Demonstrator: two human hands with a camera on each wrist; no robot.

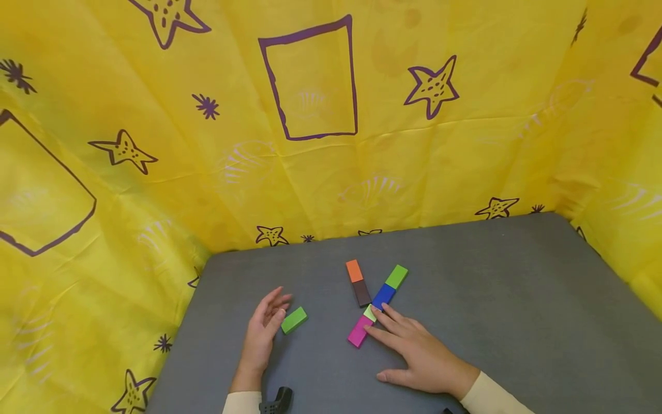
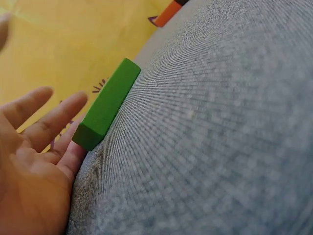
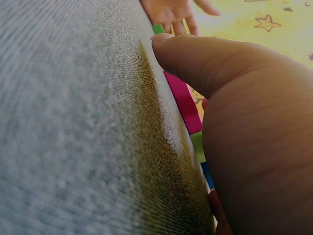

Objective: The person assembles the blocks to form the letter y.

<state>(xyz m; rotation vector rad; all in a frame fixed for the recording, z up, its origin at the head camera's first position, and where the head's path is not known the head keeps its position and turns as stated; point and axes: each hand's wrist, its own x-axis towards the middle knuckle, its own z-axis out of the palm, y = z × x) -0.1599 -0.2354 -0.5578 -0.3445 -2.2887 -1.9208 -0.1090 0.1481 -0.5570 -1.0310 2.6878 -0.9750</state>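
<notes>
My left hand (image 1: 262, 328) rests side-on on the table with loosely bent fingers, holding nothing. Beside it lies a green block (image 1: 295, 320), close to the fingers in the left wrist view too. To the right, my right hand (image 1: 416, 351) is spread palm down, its fingertips at a row of blocks. That row runs diagonally: a magenta block (image 1: 359, 333), a pale green block (image 1: 369, 313) partly covered by a finger, a blue block (image 1: 384, 296) and a green one at the far end. An orange block (image 1: 354, 270) and a dark brown block (image 1: 361, 293) form a second line, meeting the row near its middle.
The blocks lie on a grey cloth-covered table (image 1: 491, 287). Yellow fabric (image 1: 310, 190) printed with stars and frames hangs behind and at both sides. A black strap piece (image 1: 279, 399) sits at the left wrist.
</notes>
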